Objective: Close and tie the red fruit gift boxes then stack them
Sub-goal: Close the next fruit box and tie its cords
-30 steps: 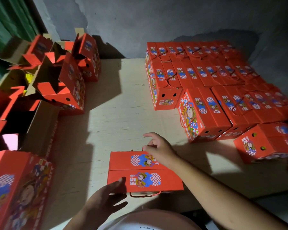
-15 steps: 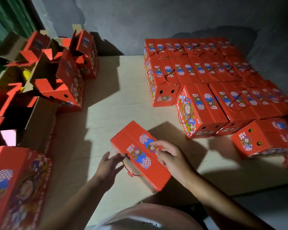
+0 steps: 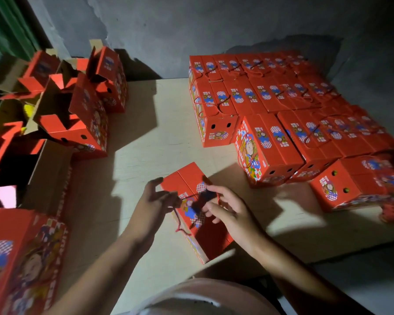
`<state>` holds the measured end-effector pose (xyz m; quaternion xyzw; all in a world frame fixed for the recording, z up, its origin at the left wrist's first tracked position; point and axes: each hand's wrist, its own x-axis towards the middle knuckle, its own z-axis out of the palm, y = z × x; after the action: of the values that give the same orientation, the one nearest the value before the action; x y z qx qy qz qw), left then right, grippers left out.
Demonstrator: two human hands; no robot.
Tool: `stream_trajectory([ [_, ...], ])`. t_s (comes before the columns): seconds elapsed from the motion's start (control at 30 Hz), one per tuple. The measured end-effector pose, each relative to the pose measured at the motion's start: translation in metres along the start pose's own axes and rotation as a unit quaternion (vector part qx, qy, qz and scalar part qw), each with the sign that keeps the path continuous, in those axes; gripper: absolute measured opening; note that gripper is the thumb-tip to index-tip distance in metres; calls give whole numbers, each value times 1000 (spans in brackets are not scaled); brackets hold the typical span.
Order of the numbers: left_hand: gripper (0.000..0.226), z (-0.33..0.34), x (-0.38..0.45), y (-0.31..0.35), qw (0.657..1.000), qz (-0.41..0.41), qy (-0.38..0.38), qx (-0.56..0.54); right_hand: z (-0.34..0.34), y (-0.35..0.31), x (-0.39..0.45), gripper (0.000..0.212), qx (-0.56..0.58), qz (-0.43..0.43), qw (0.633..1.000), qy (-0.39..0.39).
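Head cam: box (image 3: pixel 187 185) turned since 0.5s ago; both hands' fingers (image 3: pixel 166 196) pinching cord (image 3: pixel 180 226)

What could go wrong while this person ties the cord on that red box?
The box sits turned at an angle near the table's front edge; a firm tug on the cord might slide it off. Both hands, left and right, work in deep shadow, so the knot may end up loose. The right hand's grip on the cord is unclear.
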<state>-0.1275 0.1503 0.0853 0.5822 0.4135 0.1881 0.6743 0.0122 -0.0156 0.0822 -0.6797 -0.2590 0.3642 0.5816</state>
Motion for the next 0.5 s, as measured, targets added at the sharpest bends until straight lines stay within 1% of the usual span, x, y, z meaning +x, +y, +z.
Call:
stream_trajectory([
  [0.03, 52, 3, -6, 14, 999, 22, -29, -5, 4, -1, 0, 32, -3, -3, 1000, 6],
  [0.07, 51, 6, -11, 25, 997, 40, -59, 2, 9, -3, 2, 37, -3, -4, 1000, 14],
  [0.13, 46, 13, -20, 38, 990, 74, -108, 57, 18, -11, 6, 50, 5, 8, 999, 31],
  [0.17, 46, 16, -24, 40, 983, 94, -130, 94, 21, -15, 9, 51, 15, 12, 999, 39],
  [0.27, 50, 20, -30, 46, 963, 143, -162, 161, 25, -27, 21, 34, 41, 10, 998, 43],
  [0.4, 61, 21, -22, 60, 943, 193, -164, 217, 26, -47, 32, 9, -5, 7, 999, 37],
  [0.43, 62, 22, -21, 63, 943, 194, -169, 212, 25, -51, 34, 7, -10, 7, 999, 38],
  [0.47, 63, 24, -21, 65, 943, 196, -173, 204, 24, -53, 35, 9, -15, 0, 999, 42],
  [0.5, 63, 26, -21, 67, 944, 201, -174, 194, 22, -55, 35, 16, -18, -10, 999, 49],
])
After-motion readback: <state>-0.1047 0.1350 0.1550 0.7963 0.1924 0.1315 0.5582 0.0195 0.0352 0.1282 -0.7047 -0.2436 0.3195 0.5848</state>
